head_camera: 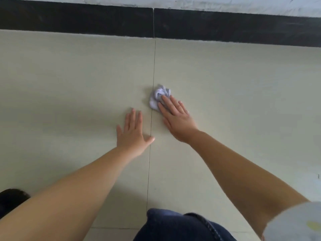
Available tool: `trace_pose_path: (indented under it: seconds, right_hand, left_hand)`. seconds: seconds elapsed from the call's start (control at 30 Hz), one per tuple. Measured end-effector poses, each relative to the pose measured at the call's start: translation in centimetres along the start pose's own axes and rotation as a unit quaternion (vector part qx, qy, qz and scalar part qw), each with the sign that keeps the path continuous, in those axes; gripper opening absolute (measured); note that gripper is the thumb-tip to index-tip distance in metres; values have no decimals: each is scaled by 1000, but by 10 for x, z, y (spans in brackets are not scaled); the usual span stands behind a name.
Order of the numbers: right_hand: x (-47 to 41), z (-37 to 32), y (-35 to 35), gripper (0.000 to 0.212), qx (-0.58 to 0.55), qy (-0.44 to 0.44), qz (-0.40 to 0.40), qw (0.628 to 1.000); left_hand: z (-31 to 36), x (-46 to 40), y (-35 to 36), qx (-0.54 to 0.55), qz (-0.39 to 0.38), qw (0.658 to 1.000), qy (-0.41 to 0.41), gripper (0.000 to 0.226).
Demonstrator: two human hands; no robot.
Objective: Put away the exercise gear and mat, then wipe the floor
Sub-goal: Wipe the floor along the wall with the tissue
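Observation:
A crumpled pale lilac cloth [158,96] lies on the light tiled floor [69,80], just right of a thin tile joint. My right hand [177,119] presses flat on the cloth's near side, fingers stretched over it, so part of the cloth is hidden beneath them. My left hand [132,134] rests flat on the floor to the left of the joint, fingers spread, holding nothing. No exercise gear or mat is in view.
A black skirting band [78,20] runs along the foot of the wall at the top. My knee in blue jeans [182,226] is at the bottom centre. A dark object [12,197] sits at the lower left edge.

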State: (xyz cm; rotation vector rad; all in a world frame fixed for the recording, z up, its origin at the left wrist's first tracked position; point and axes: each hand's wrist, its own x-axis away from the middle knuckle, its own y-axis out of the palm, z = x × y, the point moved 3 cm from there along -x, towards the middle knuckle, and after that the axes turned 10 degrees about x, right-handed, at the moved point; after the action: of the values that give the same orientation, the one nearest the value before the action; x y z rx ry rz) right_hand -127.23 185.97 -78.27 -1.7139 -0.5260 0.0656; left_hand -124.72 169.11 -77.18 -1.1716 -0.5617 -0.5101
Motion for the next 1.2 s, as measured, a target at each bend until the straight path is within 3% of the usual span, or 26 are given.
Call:
trace_pose_path:
  seconds: [0.07,0.13,0.23,0.3,0.33,0.37,0.4,0.47,0.5,0.57,0.63,0.7,0.83,0.9,0.93,1.0,1.03,1.07,1.1,1.2]
  right_hand:
    - [-1,48,-9,53,4,45,21,999]
    - [14,117,-15,57,-4,216,50,975]
    - [52,197,-27,63,-41,453,72,888]
    - [55,203,-30,57,-87,566,71,817]
    - [44,188,-31,55,-87,585,79,802]
    - [27,164,-30,54,-72,562,103,818]
    - [6,133,-26,56,-53,494,137,857]
    - [-38,56,-11,61,0,285,142,948]
    - [-56,19,-4,59,23,183,119,976]
    - [-86,-30,-3,54,31,25,55,998]
    - [-113,-30,-14,55,36,-38,15,999]
    - [-128,8,-27,54,57,-6,30,998]
    - [-80,148,-46,61,42,250,100,962]
    - [-28,206,-51,57,-5,392,87,916]
    - [-7,223,-54,55,-42,476,73,875]
    - [3,224,-54,55,-77,596,67,796]
    - [-8,209,-54,56,-80,618,74,779]
    - [-26,188,-53,56,-76,601,82,792]
    - [-46,161,-50,57,-69,551,91,827]
    - [-92,49,-28,59,-30,259,63,963]
  left_hand:
    - [-5,0,-1,-10,-9,1000,15,98]
    - [-9,0,1,-12,-20,999,22,99]
    - [-12,-3,5,3,-33,999,26,101]
    - [-15,-4,7,6,-39,999,26,101]
    - [-16,-4,7,6,-42,999,26,102]
    - [-16,-4,7,5,-42,999,27,102]
    - [-17,-4,8,6,-42,999,28,103]
    - [-16,-4,9,11,-39,999,31,104]
    - [-17,-4,10,13,-37,999,30,104]
    - [-16,-5,10,12,-38,999,23,104]
    - [-16,-4,9,2,-42,999,17,104]
    - [-15,-3,8,4,-49,999,18,103]
    - [-16,-3,8,-5,-44,999,28,107]
    - [-17,-3,8,-10,-42,999,31,109]
    - [-17,-3,9,-9,-40,999,31,109]
    - [-15,-2,9,-3,-45,999,28,108]
    - [-15,-2,9,-1,-47,999,26,107]
    - [-15,-2,8,1,-46,999,22,105]
    - [-15,-2,8,5,-45,999,20,105]
    - [-16,-2,8,17,-45,999,19,105]
